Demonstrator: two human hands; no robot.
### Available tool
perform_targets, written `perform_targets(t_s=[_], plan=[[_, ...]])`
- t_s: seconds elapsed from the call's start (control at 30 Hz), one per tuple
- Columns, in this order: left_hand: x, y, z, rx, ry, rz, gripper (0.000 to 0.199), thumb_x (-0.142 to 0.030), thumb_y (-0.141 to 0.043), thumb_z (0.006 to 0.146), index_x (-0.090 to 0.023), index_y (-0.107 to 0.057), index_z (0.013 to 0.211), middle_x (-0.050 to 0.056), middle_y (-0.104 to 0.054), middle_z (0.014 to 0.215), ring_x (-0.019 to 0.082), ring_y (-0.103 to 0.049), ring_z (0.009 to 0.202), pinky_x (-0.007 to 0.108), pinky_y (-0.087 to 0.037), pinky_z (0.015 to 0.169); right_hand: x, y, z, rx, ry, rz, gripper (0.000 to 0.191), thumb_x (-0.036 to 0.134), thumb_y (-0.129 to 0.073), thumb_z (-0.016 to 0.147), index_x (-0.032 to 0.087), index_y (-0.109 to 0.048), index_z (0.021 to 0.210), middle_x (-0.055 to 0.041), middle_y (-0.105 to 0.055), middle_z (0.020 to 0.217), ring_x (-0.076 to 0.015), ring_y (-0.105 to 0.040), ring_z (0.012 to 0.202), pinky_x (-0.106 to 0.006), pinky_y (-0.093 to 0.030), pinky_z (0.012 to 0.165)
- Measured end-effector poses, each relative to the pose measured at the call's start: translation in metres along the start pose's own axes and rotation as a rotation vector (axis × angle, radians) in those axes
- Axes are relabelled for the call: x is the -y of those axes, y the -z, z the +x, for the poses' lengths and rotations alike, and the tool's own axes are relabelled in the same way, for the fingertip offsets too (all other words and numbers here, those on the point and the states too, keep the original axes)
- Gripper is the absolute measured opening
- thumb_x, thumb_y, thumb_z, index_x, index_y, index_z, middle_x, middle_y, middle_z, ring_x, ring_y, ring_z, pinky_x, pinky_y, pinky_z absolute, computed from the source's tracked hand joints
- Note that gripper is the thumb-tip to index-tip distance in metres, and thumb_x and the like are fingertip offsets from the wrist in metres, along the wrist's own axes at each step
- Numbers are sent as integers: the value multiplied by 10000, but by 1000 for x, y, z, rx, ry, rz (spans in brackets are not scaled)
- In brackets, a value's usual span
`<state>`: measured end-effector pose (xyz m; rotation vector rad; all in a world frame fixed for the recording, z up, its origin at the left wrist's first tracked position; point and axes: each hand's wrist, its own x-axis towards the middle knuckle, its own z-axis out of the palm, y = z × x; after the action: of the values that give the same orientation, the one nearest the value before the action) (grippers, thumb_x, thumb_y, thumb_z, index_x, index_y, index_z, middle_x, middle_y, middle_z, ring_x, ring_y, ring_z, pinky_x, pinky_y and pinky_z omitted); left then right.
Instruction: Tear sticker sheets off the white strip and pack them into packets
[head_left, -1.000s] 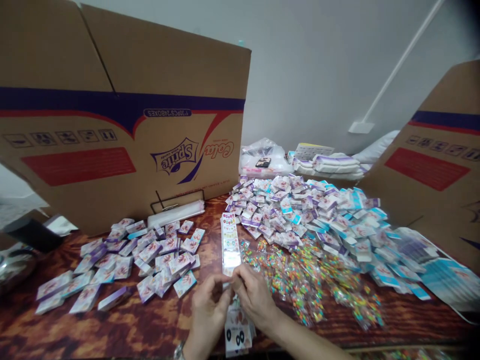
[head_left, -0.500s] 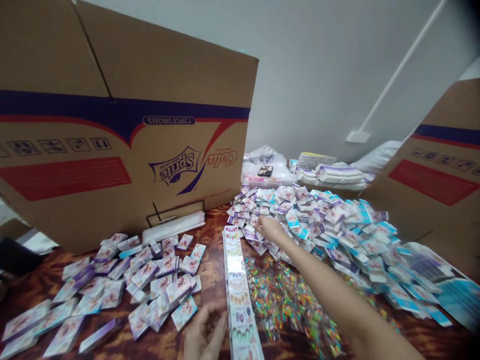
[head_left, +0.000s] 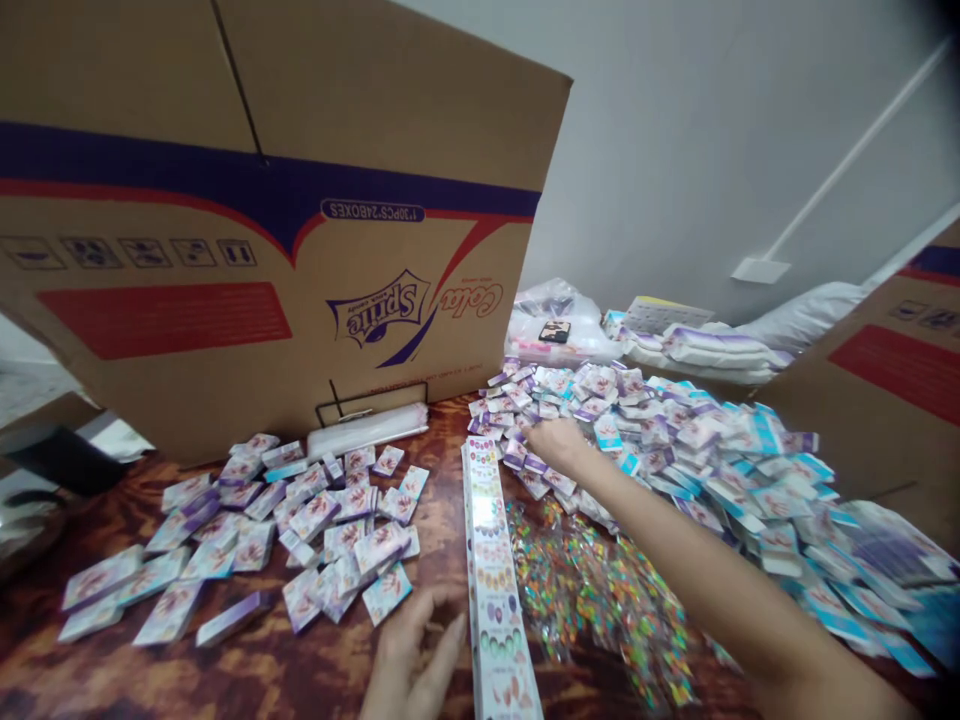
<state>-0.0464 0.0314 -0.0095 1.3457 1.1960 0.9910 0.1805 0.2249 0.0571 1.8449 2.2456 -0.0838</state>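
My right hand (head_left: 559, 447) reaches across to the near edge of a large heap of small white-and-purple printed boxes (head_left: 645, 440), its fingertips down among them. Whether it grips one is hidden. My left hand (head_left: 416, 650) lies low on the table, fingers apart and empty, next to a long strip of stacked printed cards (head_left: 491, 580). A smaller spread of the same boxes (head_left: 330, 530) sits left of the strip. Colourful small cellophane packets (head_left: 592, 590) lie under my right forearm.
A tall printed cardboard carton (head_left: 262, 250) stands behind the left boxes, and another carton flap (head_left: 892, 370) stands at right. A white plastic roll (head_left: 367, 430) lies on the wood-patterned table (head_left: 150, 670). White packs and a plastic bag (head_left: 551, 325) sit at the back.
A second ago both hands met at the strip. Now my right hand has gone forward into the heap, my left has dropped nearer the table's front, and the view has shifted.
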Motion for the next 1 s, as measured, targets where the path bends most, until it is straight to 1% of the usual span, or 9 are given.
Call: perform_targets(t_s=[0.1, 0.17, 0.23, 0.33, 0.43, 0.5, 0.6, 0.83, 1.0], plan=[[-27, 10, 16, 12, -146, 104, 446, -363, -605, 795, -232, -554, 1217, 91, -541, 1282, 272, -464, 1191, 387, -334, 1026, 12, 5, -57, 51, 194, 29, 164, 308, -577, 837, 213, -659, 944, -67, -680, 901, -208, -620, 853, -343, -437, 781], [-37, 11, 26, 150, -171, 104, 572, -356, -636, 772, -230, -475, 1307, 83, -438, 1388, 288, -354, 1287, 426, -230, 1085, 25, 4, -98, 65, 472, 121, 97, 281, -588, 800, 255, -679, 824, -19, -691, 780, -169, -616, 712, -290, -428, 682], [-42, 9, 32, 431, -133, 63, 508, -370, -613, 792, -227, -520, 1270, 89, -548, 1280, 292, -465, 1193, 424, -315, 1033, 37, -1, -131, 27, 716, 272, 134, 199, -581, 769, 283, -680, 800, 23, -678, 698, -136, -587, 611, -254, -402, 611], [-37, 1, 26, 762, 49, -64, 346, -431, -534, 839, -197, -662, 1060, 75, -677, 901, 223, -628, 802, 332, -491, 763, 40, -16, -153, 47, 823, 509, 188, 172, -550, 787, 282, -684, 859, 34, -679, 717, -120, -587, 618, -228, -392, 601], [-21, -2, 11, 689, 240, -224, 391, -483, -549, 818, -183, -639, 1053, 45, -622, 790, 141, -576, 617, 241, -477, 555, 22, -41, -141, 115, 628, 816, 170, 292, -531, 832, 227, -688, 832, 26, -667, 719, -117, -589, 638, -204, -395, 585], [-10, 0, 3, 552, 317, -310, 481, -513, -581, 787, -174, -584, 1129, 34, -592, 751, 125, -554, 602, 207, -453, 491, 4, -61, -122, 0, 223, 954, 305, 396, -490, 847, 178, -663, 720, 21, -622, 635, -118, -549, 577, -197, -371, 518], [1, 3, -4, 400, 364, -409, 584, -558, -609, 745, -144, -551, 1153, 22, -562, 682, 117, -540, 580, 171, -411, 428, -15, -89, -92, -125, -6, 961, 374, 407, -388, 887, 146, -634, 781, 5, -604, 658, -129, -532, 597, -208, -367, 529], [10, -6, -6, 348, 330, -474, 565, -502, -597, 788, -122, -515, 1197, 33, -570, 706, 118, -554, 597, 189, -428, 454, 6, -120, -45, -89, -210, 872, 259, 317, -426, 889, 155, -614, 962, -6, -648, 662, -131, -586, 565, -204, -401, 527], [14, -7, -11, 377, 334, -456, 641, -508, -641, 750, -141, -475, 1249, 58, -635, 770, 73, -538, 488, 187, -398, 470, 20, -124, -32, -61, -272, 712, 242, 330, -614, 788, 182, -638, 977, -65, -677, 937, -221, -627, 901, -270, -440, 726]])
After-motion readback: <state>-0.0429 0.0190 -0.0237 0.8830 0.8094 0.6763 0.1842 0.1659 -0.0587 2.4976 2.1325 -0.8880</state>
